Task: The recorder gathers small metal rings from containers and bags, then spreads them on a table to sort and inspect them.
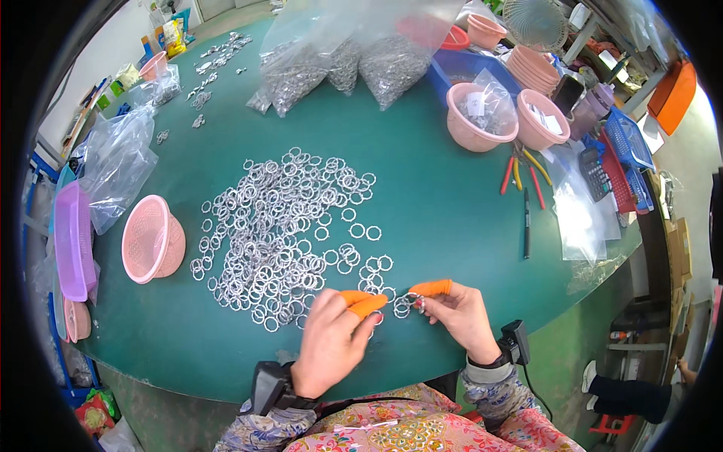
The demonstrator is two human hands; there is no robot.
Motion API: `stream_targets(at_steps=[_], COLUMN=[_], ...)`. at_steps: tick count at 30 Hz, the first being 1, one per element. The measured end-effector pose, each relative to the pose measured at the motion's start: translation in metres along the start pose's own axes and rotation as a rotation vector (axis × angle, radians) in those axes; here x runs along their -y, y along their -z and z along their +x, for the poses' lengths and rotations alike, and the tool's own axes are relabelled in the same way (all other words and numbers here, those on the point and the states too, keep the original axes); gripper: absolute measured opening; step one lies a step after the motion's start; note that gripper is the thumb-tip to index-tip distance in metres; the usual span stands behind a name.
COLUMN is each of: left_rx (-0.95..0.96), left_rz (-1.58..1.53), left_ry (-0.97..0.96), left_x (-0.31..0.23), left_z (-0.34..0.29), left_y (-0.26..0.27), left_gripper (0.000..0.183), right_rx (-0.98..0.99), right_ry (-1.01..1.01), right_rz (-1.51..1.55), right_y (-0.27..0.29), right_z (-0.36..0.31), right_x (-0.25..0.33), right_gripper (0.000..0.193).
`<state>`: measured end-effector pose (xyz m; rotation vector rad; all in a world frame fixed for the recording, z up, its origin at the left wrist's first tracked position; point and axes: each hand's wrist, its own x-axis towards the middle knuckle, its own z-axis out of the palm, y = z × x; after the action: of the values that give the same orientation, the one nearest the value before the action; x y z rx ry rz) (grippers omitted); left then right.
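A wide heap of small silvery rings (282, 226) with beaded edges lies across the middle of the green table. At its near right edge, my left hand (335, 339) is closed, with orange covers on two fingers. Its fingertips meet beside a few loose rings; whatever sits between them is too small to make out. Just to the right, my right hand (456, 313), with an orange cover on its index finger, pinches a small cluster of metal rings (404, 306). The two hands' fingertips are a short gap apart, low over the tabletop.
A pink basket (154, 241) and a purple tray (73, 241) stand at the left. Clear bags of metal parts (392, 68) sit at the back. Toward the right are pink bowls (482, 124), pliers (520, 169), a black pen (527, 226) and a calculator (595, 173).
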<state>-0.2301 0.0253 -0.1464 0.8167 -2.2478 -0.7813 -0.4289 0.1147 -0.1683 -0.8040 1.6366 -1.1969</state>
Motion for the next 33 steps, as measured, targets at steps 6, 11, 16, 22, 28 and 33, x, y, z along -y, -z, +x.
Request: stream_targets(at_steps=[6, 11, 16, 22, 28, 33], left_rx=[0.095, 0.183, 0.170, 0.093, 0.100, 0.049], left_rz=[-0.221, -0.816, -0.951, -0.944, -0.735, -0.660], left_ry=[0.253, 0.600, 0.591, 0.520, 0.385, 0.297], left_x=[-0.016, -0.002, -0.012, -0.016, -0.010, -0.015], left_z=[0.006, -0.006, -0.009, -0.017, -0.022, -0.021], left_y=[-0.021, -0.027, -0.022, -0.020, -0.019, -0.018], left_gripper=[0.018, 0.016, 0.015, 0.014, 0.018, 0.019], right_rx=[-0.006, -0.040, -0.081, -0.109, -0.151, -0.177], right_ry=[0.066, 0.174, 0.290, 0.487, 0.610, 0.641], right_rz=[0.107, 0.042, -0.084, -0.272, -0.323, -0.266], right_y=[-0.013, -0.015, -0.016, -0.019, -0.025, -0.028], right_z=[-0.013, -0.019, -0.026, -0.029, -0.029, -0.030], right_x=[0.004, 0.007, 0.021, 0.027, 0.027, 0.025], right_gripper=[0.021, 0.021, 0.023, 0.026, 0.027, 0.027])
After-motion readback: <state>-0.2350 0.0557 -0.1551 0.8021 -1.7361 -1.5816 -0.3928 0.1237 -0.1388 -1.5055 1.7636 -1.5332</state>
